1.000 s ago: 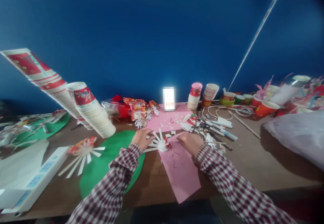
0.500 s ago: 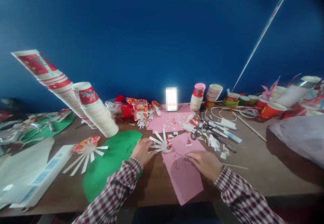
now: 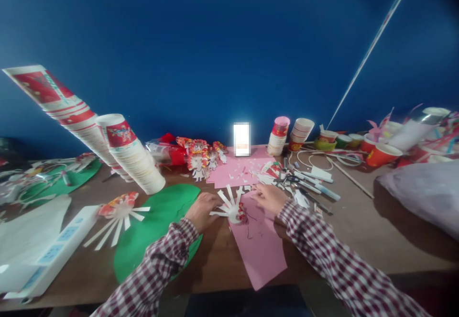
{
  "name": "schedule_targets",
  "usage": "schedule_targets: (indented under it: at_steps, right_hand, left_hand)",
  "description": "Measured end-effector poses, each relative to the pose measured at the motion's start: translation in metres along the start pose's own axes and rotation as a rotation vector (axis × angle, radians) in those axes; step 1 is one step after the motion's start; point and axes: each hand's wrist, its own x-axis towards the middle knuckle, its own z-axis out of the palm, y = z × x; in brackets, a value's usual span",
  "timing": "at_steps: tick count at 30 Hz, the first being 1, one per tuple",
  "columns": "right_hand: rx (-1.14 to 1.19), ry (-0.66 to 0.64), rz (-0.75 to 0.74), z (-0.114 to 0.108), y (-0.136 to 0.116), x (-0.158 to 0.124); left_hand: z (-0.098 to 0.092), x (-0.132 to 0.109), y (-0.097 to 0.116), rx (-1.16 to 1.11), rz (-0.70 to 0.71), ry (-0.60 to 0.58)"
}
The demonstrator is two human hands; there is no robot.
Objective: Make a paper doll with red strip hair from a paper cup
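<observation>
A paper cup cut into splayed white strips (image 3: 234, 215) lies at the upper left edge of a pink sheet with pen marks (image 3: 263, 255). Its printed red part faces right. My left hand (image 3: 202, 212) is closed at the left strips, with the fingertips pinching them. Beyond the cup's right side, over the top of the pink sheet, my right hand (image 3: 269, 198) has its fingers drawn together; what is between them is hidden. Under my left forearm lies a green paper shape (image 3: 158, 221). A second cut cup (image 3: 120, 207) rests left of it.
Two leaning stacks of paper cups (image 3: 134, 159) stand back left, near a white power strip (image 3: 60, 250). Small paper figures (image 3: 198, 161) stand behind my hands. Pens and scissors (image 3: 292, 178) clutter the right, with orange cups (image 3: 383, 155) and a plastic bag (image 3: 419, 192) beyond.
My right hand has moved forward and left, from the pink sheet's right edge to its top. The thin stick and red-and-white scrap seen near it no longer show. My left hand stays at the cup.
</observation>
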Motion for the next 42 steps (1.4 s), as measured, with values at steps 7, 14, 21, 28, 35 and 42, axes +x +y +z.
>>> schedule_targets:
  at_steps: [7,14,21,28,35,42]
  right_hand:
    - [-0.073,-0.053,-0.015,0.007,-0.009,0.044]
    - [-0.098,-0.119,-0.052,0.011,-0.010,0.043]
    - [-0.127,-0.126,-0.043,0.015,-0.010,0.041]
    - [-0.116,-0.103,-0.048,0.020,-0.007,0.041]
    - [-0.080,-0.063,-0.029,0.027,-0.002,0.043]
    - [-0.034,-0.039,-0.052,0.028,0.000,0.043]
  left_hand:
    - [-0.008,-0.003,0.002,-0.014,0.060,0.033]
    - [0.001,-0.019,-0.001,0.004,-0.035,0.146]
    - [0.012,-0.008,0.009,-0.044,-0.017,0.179]
    - [0.019,-0.005,0.009,0.016,-0.069,0.180]
    - [0.020,-0.009,0.009,0.017,-0.093,0.148]
    - [0.026,-0.004,0.017,0.072,-0.183,0.260]
